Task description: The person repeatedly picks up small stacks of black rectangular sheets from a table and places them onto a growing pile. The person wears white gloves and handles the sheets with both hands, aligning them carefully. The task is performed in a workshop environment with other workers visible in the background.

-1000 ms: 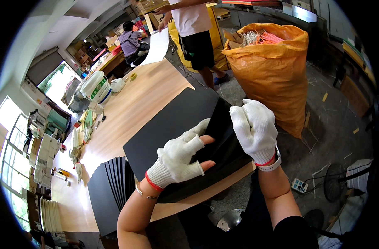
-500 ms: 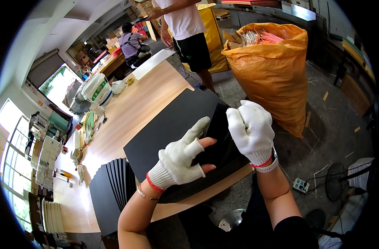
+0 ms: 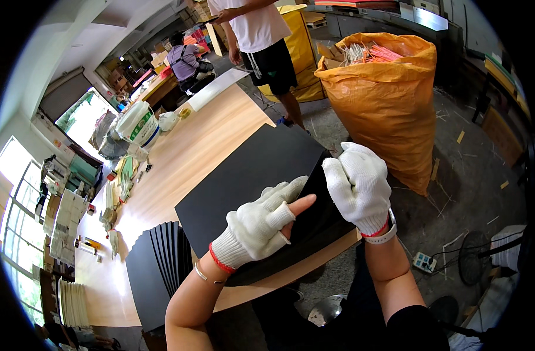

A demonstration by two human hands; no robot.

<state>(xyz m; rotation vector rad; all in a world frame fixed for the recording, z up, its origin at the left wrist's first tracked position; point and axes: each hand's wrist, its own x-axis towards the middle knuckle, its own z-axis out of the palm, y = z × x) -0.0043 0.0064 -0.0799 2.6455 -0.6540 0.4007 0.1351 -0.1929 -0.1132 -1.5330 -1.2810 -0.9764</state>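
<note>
A stack of large matte black sheets [image 3: 244, 169] lies on the table in front of me. My left hand [image 3: 259, 225], in a white knit glove with bare thumb and index fingertips, rests over the stack's near part with its fingers stretched toward the right. My right hand [image 3: 358, 184], also gloved in white, is closed at the right edge of the sheets. Its fingers are curled round the raised, bent edge of a black sheet; the fingertips are hidden. Left of the stack, several more black sheets [image 3: 153, 269] lie fanned out.
The wooden table [image 3: 188, 140] carries a white bucket [image 3: 137, 124], tools and strips along its far left side. An orange sack [image 3: 379, 105] of scraps stands beyond my right hand. A person [image 3: 259, 35] stands behind the table; another person [image 3: 184, 61] sits farther back.
My left hand's fingers have come closer together, with the index pointing right and the thumb tucked lower. The raised sheet edge has shifted to the right. My right hand stays closed, barely moved.
</note>
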